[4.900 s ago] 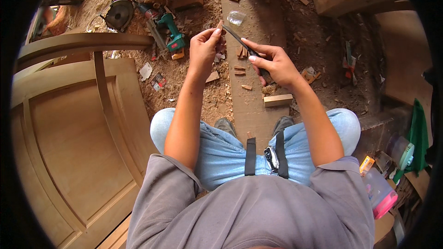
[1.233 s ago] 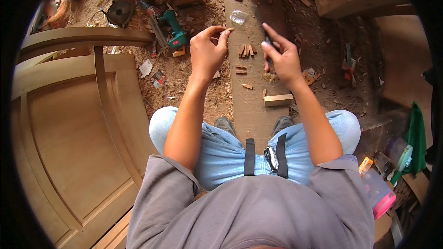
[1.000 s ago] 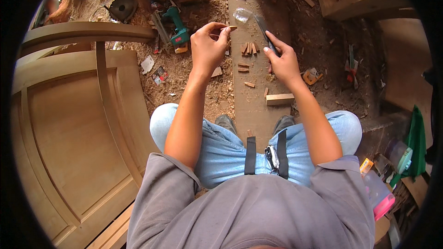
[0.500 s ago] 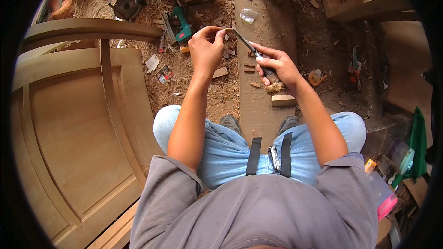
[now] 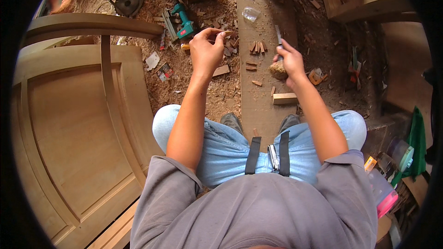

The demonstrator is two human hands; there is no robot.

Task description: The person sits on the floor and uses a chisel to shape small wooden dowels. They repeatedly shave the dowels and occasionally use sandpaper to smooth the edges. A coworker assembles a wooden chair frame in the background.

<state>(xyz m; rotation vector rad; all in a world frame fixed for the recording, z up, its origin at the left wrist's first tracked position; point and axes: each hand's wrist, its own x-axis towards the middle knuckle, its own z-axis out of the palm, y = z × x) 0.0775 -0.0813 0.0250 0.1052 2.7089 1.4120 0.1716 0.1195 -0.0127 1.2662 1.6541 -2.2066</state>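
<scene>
- Left hand (image 5: 206,50), at your 11 o'clock: narrow pinch on a small wood sliver (image 5: 229,33). Excess pressure could split the sliver; too light a pinch could let it twist or fall into the shavings (image 5: 196,101).
- Right hand (image 5: 292,62), between your 12 and 1 o'clock: closed around a slim bladed tool (image 5: 278,34), blade toward 12 o'clock. A loose grip could let the edge rotate.
- The blade stands apart from the sliver, at its 3 o'clock. If you stroke toward the pinch, a slip could cut your left hand.
- The frayed tan mass (image 5: 278,69) at the right hand's 8 o'clock is possibly the handle end; blur prevents confirmation. If so, it could shed fibres.
- Cut slips (image 5: 257,47) lie on the plank (image 5: 258,113), between your hands. A low sweep could scatter them.
- Wood block (image 5: 284,98), at the right hand's 6 o'clock: dropping your wrist could knock it.
</scene>
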